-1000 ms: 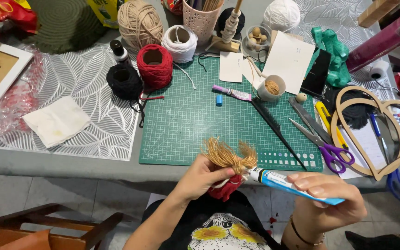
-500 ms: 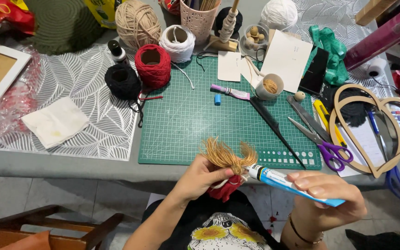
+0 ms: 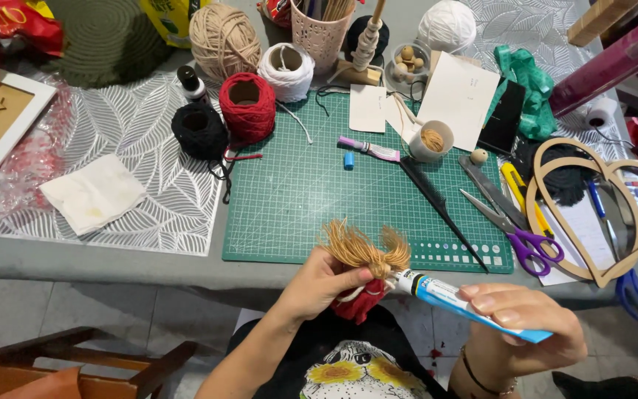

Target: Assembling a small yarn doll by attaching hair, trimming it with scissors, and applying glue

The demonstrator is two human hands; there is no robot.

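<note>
Small yarn doll (image 3: 363, 277), tan fringed hair over red body, sits pinched in the closed left grip (image 3: 326, 284). Right grip (image 3: 526, 321), closed on a blue-white glue tube (image 3: 459, 303), sets its nozzle against the doll. Beyond: ribbed green cutting mat (image 3: 311, 192); a white cup (image 3: 432, 140) holding tan thread.

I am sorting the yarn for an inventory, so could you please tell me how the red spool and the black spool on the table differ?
The red spool is larger and lies on the green cutting mat's corner; the black spool is smaller and sits left of it on the leaf-patterned placemat. Both stand on end, hollow cores upward, touching each other.
</note>
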